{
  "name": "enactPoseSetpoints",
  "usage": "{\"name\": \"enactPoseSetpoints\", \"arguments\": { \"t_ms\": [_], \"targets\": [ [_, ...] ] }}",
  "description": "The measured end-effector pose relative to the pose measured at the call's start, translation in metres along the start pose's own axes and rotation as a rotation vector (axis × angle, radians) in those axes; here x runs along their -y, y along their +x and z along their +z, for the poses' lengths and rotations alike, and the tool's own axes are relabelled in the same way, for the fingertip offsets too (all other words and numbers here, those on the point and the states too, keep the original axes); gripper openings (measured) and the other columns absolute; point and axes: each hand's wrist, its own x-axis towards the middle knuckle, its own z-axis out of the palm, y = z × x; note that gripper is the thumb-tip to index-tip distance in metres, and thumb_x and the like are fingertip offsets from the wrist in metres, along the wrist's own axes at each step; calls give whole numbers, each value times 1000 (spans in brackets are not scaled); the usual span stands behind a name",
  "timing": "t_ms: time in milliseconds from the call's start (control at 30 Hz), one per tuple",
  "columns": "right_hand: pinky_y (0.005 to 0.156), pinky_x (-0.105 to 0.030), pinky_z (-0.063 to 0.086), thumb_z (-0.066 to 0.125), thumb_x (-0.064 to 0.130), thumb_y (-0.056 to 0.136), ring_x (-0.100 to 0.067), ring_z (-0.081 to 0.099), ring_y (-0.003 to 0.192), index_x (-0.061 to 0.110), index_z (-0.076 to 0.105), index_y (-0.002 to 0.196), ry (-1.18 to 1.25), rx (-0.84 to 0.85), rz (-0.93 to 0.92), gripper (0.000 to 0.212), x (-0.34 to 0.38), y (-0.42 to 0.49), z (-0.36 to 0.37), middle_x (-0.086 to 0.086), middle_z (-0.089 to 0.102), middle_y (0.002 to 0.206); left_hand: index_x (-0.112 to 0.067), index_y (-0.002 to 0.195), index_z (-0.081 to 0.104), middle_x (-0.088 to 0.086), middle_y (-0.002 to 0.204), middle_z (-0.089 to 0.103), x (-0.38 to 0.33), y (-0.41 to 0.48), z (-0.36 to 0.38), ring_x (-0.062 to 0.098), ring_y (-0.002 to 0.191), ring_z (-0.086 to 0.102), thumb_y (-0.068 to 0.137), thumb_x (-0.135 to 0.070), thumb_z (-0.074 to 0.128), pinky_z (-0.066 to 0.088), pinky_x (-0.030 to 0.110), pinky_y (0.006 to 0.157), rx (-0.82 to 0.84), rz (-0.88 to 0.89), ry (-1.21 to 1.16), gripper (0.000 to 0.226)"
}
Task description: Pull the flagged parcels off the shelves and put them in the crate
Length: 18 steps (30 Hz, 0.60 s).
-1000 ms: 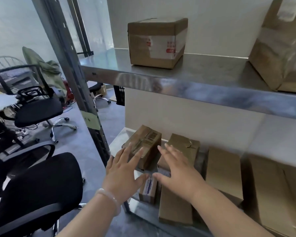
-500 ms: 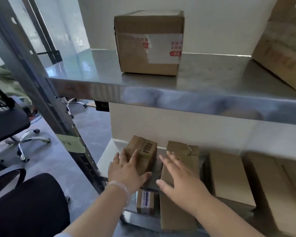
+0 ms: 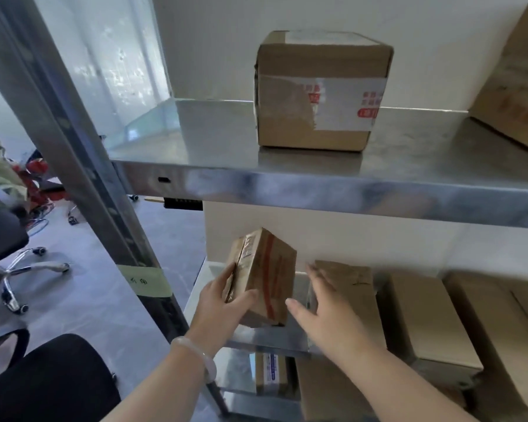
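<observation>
The step in hand looks like the pull itself: a small brown cardboard parcel with a red tape stripe and a barcode label (image 3: 264, 277) is tipped up on its near edge at the left end of the lower steel shelf (image 3: 201, 287), its far end lifted off the metal. The left hand (image 3: 223, 303) grips it at the near left corner, fingers wrapped along the labelled side and thumb pressed on the taped face. The right hand (image 3: 320, 306) is just right of the parcel, fingers straight and loosely spread, thumb pointing towards the box; it blurs, so whether it touches the cardboard I cannot tell.

To the right, a flat brown cardboard box with a torn top (image 3: 348, 278) lies close beside the hand, with more plain boxes further right. On the upper steel shelf (image 3: 287, 184) stands a cube-shaped cardboard carton with white and red printed tape (image 3: 320, 89) (untouched).

The crate is nowhere in view, so the next move probably calls for closing the right hand on the parcel's free side, drawing it clear of the shelf lip, then turning to find the crate.
</observation>
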Motion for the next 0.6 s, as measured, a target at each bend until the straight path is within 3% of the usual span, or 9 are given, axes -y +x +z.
{"name": "enactPoseSetpoints", "arguments": {
  "t_ms": [67, 133, 233, 300, 367, 433, 500, 600],
  "targets": [
    [114, -41, 27, 51, 59, 90, -15, 20, 146, 46, 11, 150, 128, 6, 69, 73, 7, 4, 3, 16, 16, 159, -38, 136, 46, -12, 120, 59, -5, -4, -2, 9, 102, 65, 86, -25, 73, 53, 12, 65, 2, 18, -97, 58],
    [110, -38, 32, 54, 53, 92, -16, 33, 140, 46, 24, 147, 273, 46, 102, 63, 14, 7, 5, 13, 35, 151, -39, 136, 46, -14, 121, 61, -8, -8, -2, 7, 103, 65, 90, -25, 68, 53, 13, 68, 14, 23, -153, 53],
    [107, -34, 37, 56, 45, 94, -7, 47, 125, 52, 39, 137, 543, 56, 134, 47, 20, 6, 8, 20, 53, 134, -46, 140, 41, -17, 124, 61, -11, -12, -2, 1, 108, 63, 92, -33, 64, 50, 13, 77, 60, 21, -142, 54],
    [110, -41, 37, 56, 44, 93, -6, 50, 123, 62, 46, 123, 658, 38, 156, 36, 21, 5, 9, 22, 57, 129, -51, 134, 40, -24, 121, 60, -11, -13, -2, -12, 105, 59, 93, -38, 61, 47, 7, 79, 88, 36, -90, 47],
    [110, -44, 38, 56, 43, 94, -5, 50, 122, 66, 45, 117, 699, 32, 147, 35, 22, 3, 10, 23, 57, 130, -55, 131, 45, -19, 126, 59, -9, -13, -2, -5, 115, 57, 86, -55, 61, 48, 17, 96, 83, 52, -30, 48],
    [107, -34, 38, 55, 40, 96, 3, 50, 114, 65, 42, 123, 712, 26, 111, 39, 23, -1, 11, 25, 53, 130, -49, 133, 51, -12, 127, 54, -6, -13, -2, 7, 119, 56, 85, -60, 58, 47, 28, 102, 55, 64, 61, 50],
    [92, -17, 38, 51, 36, 98, 14, 48, 99, 56, 41, 132, 723, 24, 80, 41, 27, -5, 10, 29, 51, 123, -46, 126, 54, -13, 117, 59, -9, -16, -1, 7, 109, 62, 94, -40, 57, 52, 15, 86, 3, 105, 63, 32],
    [68, -2, 37, 48, 33, 100, 23, 43, 90, 51, 44, 132, 691, 39, 45, 37, 31, -10, 12, 37, 47, 109, -55, 123, 34, -31, 111, 57, -20, -25, 2, -8, 101, 59, 88, -31, 69, 49, 5, 72, 3, 145, 35, 55]
  ]
}}
